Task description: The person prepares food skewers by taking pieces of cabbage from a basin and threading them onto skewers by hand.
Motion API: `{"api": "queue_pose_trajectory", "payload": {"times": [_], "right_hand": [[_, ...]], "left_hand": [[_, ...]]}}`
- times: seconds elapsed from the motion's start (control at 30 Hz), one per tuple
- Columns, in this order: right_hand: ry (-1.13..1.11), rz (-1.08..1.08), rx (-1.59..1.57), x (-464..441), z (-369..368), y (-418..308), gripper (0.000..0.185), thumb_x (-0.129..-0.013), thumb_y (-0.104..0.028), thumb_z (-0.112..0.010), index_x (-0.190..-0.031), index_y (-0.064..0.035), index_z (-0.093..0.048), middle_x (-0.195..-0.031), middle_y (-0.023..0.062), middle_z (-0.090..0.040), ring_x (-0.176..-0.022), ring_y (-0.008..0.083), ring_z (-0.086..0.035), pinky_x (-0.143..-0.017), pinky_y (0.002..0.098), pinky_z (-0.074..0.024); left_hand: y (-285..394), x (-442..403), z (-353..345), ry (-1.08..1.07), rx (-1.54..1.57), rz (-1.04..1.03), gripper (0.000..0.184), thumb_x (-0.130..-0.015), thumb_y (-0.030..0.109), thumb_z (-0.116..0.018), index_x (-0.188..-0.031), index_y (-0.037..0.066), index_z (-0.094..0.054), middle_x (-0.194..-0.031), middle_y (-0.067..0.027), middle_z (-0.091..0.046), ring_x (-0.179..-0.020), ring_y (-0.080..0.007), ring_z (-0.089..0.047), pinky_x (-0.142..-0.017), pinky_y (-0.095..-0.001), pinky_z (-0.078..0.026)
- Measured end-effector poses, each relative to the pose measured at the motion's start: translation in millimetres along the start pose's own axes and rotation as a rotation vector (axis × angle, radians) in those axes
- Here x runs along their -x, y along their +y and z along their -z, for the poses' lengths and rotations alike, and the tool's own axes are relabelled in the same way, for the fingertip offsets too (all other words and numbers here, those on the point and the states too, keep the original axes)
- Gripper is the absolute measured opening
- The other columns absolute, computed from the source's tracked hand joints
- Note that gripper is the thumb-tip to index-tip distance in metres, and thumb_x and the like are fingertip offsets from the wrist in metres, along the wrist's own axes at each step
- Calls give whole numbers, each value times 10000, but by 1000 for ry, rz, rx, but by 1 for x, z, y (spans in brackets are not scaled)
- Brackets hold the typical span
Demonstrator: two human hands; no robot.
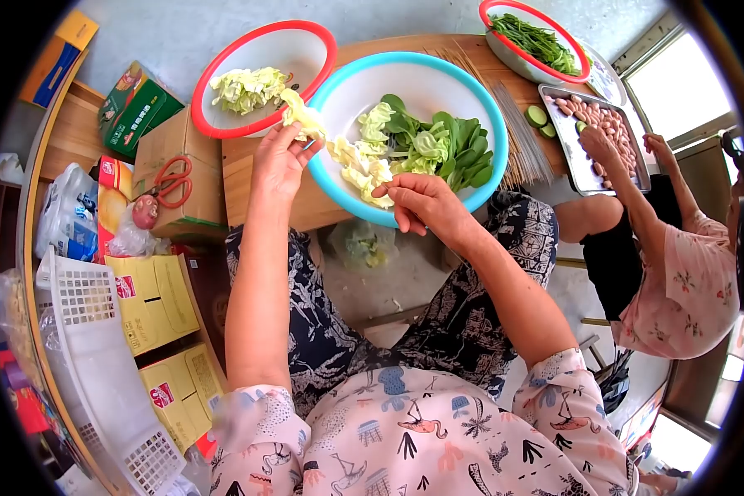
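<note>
My left hand [277, 161] is raised at the left rim of the teal-rimmed basin [351, 78], pinching a pale yellow cabbage leaf [302, 117]. My right hand [426, 202] is over the basin's near rim with its fingers curled in. Its fingertips touch the edge of the pale leaves, and whatever they grip is too small to make out. Inside the basin lie yellowish cabbage leaves [362, 169] and dark green leafy vegetables [467, 149]. Behind my left hand, a red-rimmed basin [318, 41] holds torn pale leaves [248, 89].
A clear bag of scraps [364, 245] lies below the table. At right, a co-worker's hands [603, 149] are over a metal tray [583, 169] of small pinkish pieces. Long skewers [525, 140] lie between. Cardboard boxes [161, 298], red scissors [172, 183] and a white crate [91, 355] stand left.
</note>
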State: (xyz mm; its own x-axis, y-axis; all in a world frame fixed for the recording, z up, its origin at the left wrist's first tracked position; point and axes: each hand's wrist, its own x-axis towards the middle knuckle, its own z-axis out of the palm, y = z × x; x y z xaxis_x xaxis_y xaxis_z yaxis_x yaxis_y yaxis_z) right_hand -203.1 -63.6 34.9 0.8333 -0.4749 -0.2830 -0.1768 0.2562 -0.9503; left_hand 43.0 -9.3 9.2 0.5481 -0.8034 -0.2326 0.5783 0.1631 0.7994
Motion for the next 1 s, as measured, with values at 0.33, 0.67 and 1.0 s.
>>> {"api": "queue_pose_trajectory", "payload": {"times": [0.33,0.67,1.0], "right_hand": [[12,-7,-13,-1,-2,1,216,-933,-156,-453,-981,-21,-616,-533,-8,-531,-405,31,-382,-400,191,-286],[-15,-17,20,0,-3,-2,238,-940,-127,-424,-1019,7,-605,-553,-3,-515,-426,35,-378,-418,179,-302],[21,-21,-6,-1,-4,-1,231,-937,-119,-423,-999,24,-593,-545,2,-513,-420,39,-380,-412,182,-293]], "left_hand": [[0,2,3,-15,-3,-29,224,-857,69,-585,-1078,38,-566,-1026,-95,-606,-868,-199,-602,-713,-346,-561],[-2,1,1,14,-2,-24,220,-859,82,-591,-1073,42,-562,-1020,-90,-608,-867,-195,-598,-701,-350,-557],[-3,2,-2,-7,-22,-28,211,-865,87,-583,-1067,31,-560,-1004,-87,-608,-865,-191,-597,-713,-351,-557]]}}
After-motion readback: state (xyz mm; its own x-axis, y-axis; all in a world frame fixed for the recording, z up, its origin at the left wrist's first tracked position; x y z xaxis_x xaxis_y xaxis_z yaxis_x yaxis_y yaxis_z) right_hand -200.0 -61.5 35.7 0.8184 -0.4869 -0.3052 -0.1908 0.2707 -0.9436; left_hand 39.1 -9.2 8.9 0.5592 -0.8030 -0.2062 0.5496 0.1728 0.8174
